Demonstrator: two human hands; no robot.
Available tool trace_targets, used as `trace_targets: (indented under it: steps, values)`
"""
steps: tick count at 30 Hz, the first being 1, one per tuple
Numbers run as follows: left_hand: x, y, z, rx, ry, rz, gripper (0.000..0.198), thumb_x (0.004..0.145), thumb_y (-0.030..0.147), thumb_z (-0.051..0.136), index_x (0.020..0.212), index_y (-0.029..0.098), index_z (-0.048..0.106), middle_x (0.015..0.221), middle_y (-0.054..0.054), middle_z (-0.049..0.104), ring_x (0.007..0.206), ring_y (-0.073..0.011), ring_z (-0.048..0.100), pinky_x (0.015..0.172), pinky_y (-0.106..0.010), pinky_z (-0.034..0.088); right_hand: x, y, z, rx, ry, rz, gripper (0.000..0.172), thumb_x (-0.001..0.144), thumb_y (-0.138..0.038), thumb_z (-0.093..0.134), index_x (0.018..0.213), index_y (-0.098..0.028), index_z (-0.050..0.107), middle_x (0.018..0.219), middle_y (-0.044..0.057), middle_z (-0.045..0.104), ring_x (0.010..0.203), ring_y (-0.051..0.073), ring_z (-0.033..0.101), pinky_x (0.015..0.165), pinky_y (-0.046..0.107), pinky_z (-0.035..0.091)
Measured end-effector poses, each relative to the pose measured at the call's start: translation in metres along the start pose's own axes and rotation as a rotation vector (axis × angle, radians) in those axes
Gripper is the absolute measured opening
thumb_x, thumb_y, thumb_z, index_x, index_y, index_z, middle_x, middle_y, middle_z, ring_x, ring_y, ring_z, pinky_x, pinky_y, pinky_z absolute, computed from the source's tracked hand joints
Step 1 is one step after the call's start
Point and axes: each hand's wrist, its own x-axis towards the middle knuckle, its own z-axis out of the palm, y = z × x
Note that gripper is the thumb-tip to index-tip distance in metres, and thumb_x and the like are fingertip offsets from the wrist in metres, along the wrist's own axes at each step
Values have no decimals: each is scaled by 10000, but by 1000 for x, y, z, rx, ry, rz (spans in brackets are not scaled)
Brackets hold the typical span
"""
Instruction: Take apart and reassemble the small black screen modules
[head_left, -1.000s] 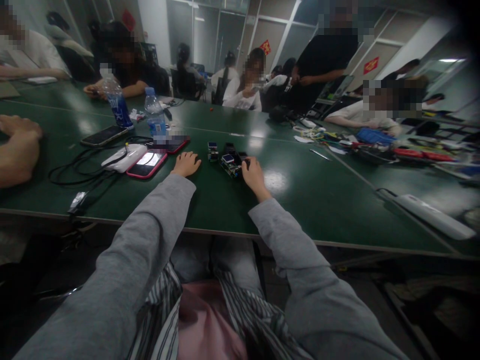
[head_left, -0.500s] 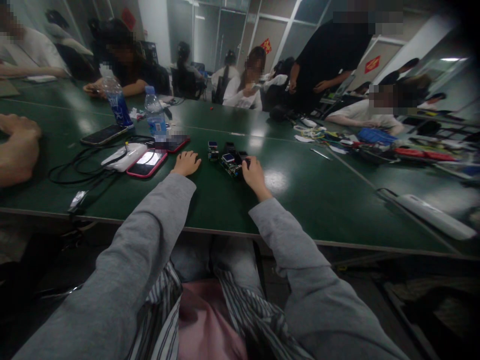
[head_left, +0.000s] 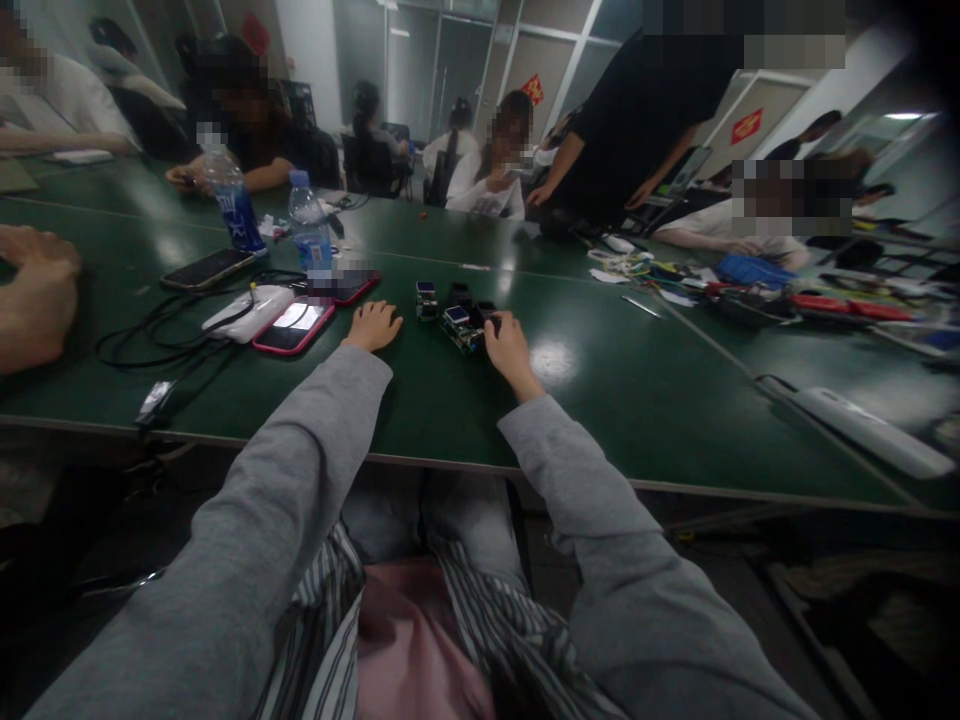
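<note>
My left hand [head_left: 373,326] lies palm down on the green table [head_left: 442,420] with its fingers spread. It holds nothing and rests near the pink-edged phone [head_left: 294,326]. My right hand [head_left: 508,342] is curled at the right side of the small electronic modules, its fingertips closed on a small black module [head_left: 484,310]. The hand partly hides that piece. Touching or close beside it is a bare circuit board [head_left: 459,330] with a small screen. Another little module with a screen [head_left: 426,300] stands left of these, and one more dark module [head_left: 458,294] sits behind.
Left of me are a white power bank [head_left: 251,313] with black cables, a dark phone [head_left: 208,268] and two water bottles [head_left: 307,225]. Another person's hand [head_left: 37,300] is at far left. Tangled wires [head_left: 645,268] and a white power strip [head_left: 870,432] lie to the right.
My hands and the modules have not visibly moved. Across the table, the standing person in black has leaned and lowered an arm to the tabletop.
</note>
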Motion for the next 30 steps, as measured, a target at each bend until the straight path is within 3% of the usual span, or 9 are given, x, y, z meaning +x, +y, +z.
trace_targets:
  steps: [15, 30]
  values:
    - [-3, 5, -1, 15, 15, -10, 574, 1046, 462, 330, 1522, 190, 500, 1619, -122, 446, 1492, -335, 366, 1229, -531, 300, 0, -3, -1, -23, -9, 7, 409, 1010, -342, 432, 1325, -108, 548, 1228, 219, 609, 1141, 341, 618, 1017, 520, 493]
    - [-4, 4, -4, 3, -5, -5, 575, 1047, 474, 330, 1530, 205, 489, 1627, -122, 433, 1500, -337, 360, 1233, -537, 293, 0, 1, 1, 5, 17, 2, 400, 1015, -405, 415, 1299, -162, 557, 1200, 194, 617, 1095, 338, 625, 972, 532, 506]
